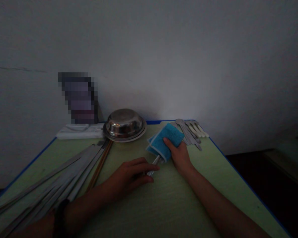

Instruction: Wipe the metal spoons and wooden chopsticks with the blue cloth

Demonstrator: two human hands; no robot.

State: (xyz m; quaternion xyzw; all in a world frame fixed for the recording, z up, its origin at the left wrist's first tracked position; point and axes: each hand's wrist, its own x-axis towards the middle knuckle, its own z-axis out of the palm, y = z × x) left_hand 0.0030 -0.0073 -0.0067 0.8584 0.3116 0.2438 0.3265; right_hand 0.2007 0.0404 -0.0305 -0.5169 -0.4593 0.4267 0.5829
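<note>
My right hand (181, 158) is closed on a folded blue cloth (167, 138), its thumb lying on top. Out of the cloth's lower edge comes the shiny end of a metal utensil (154, 165); the rest is wrapped and its kind does not show. The fingers of my left hand (136, 172) pinch that shiny end, just over the table. Behind the cloth, on the right, lies a row of metal spoons (186, 132), with white-handled cutlery (197, 129) beside them.
An upturned metal bowl (125, 123) sits at the back by the wall. Long metal strips (64, 178) and brown sticks (100, 165) cover the left of the green table (149, 211). A blurred-out upright object (79, 99) stands above a white folded item (76, 131).
</note>
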